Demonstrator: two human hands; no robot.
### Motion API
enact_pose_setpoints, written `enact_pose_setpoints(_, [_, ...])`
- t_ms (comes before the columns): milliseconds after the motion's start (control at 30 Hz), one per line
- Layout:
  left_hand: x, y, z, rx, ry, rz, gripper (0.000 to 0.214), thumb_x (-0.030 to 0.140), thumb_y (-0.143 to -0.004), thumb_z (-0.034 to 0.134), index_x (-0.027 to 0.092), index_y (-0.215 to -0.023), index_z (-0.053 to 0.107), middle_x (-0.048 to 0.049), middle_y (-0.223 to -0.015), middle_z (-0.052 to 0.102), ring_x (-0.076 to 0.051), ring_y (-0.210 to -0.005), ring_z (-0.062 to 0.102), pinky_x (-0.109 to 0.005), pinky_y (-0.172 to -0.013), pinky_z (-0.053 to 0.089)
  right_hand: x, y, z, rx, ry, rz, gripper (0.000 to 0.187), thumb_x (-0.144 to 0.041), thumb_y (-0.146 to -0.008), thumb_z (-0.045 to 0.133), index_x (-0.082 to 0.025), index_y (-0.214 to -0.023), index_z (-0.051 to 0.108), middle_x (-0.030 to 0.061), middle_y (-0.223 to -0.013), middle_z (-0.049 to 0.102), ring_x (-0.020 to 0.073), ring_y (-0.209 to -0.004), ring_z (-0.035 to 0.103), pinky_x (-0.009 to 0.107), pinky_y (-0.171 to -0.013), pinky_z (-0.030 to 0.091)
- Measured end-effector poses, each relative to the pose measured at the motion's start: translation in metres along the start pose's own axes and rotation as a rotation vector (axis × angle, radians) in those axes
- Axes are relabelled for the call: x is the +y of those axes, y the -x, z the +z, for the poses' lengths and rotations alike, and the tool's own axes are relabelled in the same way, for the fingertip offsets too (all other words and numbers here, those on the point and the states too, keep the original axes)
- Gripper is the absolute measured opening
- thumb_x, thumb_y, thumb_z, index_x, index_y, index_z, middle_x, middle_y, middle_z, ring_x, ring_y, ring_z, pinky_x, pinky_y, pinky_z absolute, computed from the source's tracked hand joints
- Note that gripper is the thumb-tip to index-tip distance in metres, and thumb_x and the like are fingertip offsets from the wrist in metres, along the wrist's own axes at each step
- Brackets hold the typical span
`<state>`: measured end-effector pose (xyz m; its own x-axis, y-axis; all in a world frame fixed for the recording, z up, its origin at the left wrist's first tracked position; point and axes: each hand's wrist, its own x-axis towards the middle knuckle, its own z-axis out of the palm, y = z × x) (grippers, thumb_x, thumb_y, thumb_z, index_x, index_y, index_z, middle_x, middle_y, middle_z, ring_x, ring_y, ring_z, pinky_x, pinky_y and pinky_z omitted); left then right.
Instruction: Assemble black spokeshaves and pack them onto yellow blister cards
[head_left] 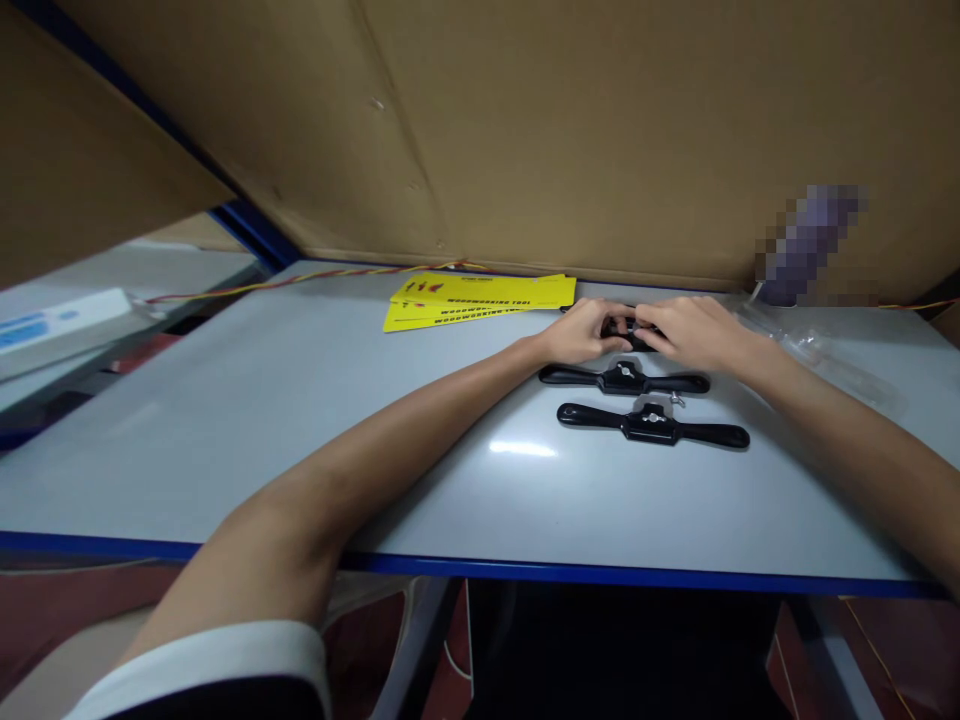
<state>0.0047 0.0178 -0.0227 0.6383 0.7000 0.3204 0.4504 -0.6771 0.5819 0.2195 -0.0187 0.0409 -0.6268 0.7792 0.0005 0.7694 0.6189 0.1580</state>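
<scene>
My left hand [581, 332] and my right hand [694, 330] meet at the far middle of the grey table [300, 440]. Both have their fingers curled round a black spokeshave [626, 331], which is mostly hidden between them. Two more black spokeshaves lie just in front of my hands: one [624, 379] close beneath my fingers, the other [652, 425] nearer to me. A small silver screw [677, 400] rests between these two.
Yellow printed cards [480, 298] lie at the back of the table, left of my hands. Clear plastic bags [817, 350] sit at the right. Cardboard panels [562, 130] wall the back. A twisted red-yellow wire [315, 278] runs along the rear edge.
</scene>
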Motion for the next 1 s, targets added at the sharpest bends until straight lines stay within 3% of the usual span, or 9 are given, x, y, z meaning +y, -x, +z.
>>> enact_pose_setpoints(167, [-0.002, 0.0, 0.001, 0.002, -0.043, 0.034, 0.046, 0.036, -0.088, 0.067, 0.014, -0.127, 0.074, -0.0061, -0.095, 0.075, -0.019, -0.08, 0.063, -0.029, -0.075, 0.047, 0.018, -0.001, 0.002, 0.026, -0.285, 0.015, 0.031, -0.031, -0.108, 0.042, -0.018, -0.105, 0.07, 0.0075, -0.092, 0.076, 0.0204, -0.079, 0.065, 0.031, -0.071, 0.038])
enact_pose_setpoints(300, [-0.004, -0.002, 0.004, 0.023, -0.084, -0.003, 0.053, 0.045, -0.094, 0.061, 0.011, -0.134, 0.072, -0.0057, -0.091, 0.076, -0.019, -0.079, 0.064, -0.03, -0.078, 0.048, 0.033, 0.001, 0.003, -0.042, -0.349, 0.064, 0.021, -0.023, -0.097, 0.055, -0.018, -0.112, 0.069, 0.0043, -0.086, 0.075, 0.02, -0.076, 0.064, 0.031, -0.073, 0.042])
enact_pose_setpoints(500, [-0.003, -0.004, 0.008, 0.039, -0.142, -0.04, 0.049, 0.047, -0.097, 0.06, 0.012, -0.129, 0.074, -0.0044, -0.084, 0.072, -0.018, -0.071, 0.06, -0.03, -0.073, 0.044, 0.041, 0.001, 0.004, -0.072, -0.36, 0.084, 0.032, -0.03, -0.098, 0.061, -0.018, -0.127, 0.065, 0.0062, -0.093, 0.078, 0.0235, -0.083, 0.069, 0.033, -0.078, 0.046])
enact_pose_setpoints(867, [-0.006, -0.004, 0.008, 0.031, -0.173, 0.013, 0.047, 0.047, -0.099, 0.057, 0.014, -0.128, 0.074, -0.0034, -0.081, 0.069, -0.019, -0.072, 0.059, -0.03, -0.073, 0.041, 0.035, 0.001, 0.0, -0.105, -0.41, 0.097, 0.028, -0.031, -0.1, 0.06, -0.019, -0.125, 0.066, 0.0025, -0.08, 0.077, 0.0216, -0.075, 0.07, 0.032, -0.077, 0.047])
enact_pose_setpoints(1000, [-0.008, -0.004, 0.009, 0.031, -0.19, 0.025, 0.048, 0.047, -0.1, 0.057, 0.013, -0.13, 0.073, -0.0034, -0.082, 0.069, -0.018, -0.071, 0.058, -0.03, -0.073, 0.041, 0.037, 0.002, 0.002, -0.102, -0.389, 0.084, 0.03, -0.032, -0.1, 0.06, -0.017, -0.126, 0.067, 0.0045, -0.085, 0.078, 0.0214, -0.077, 0.069, 0.031, -0.076, 0.045])
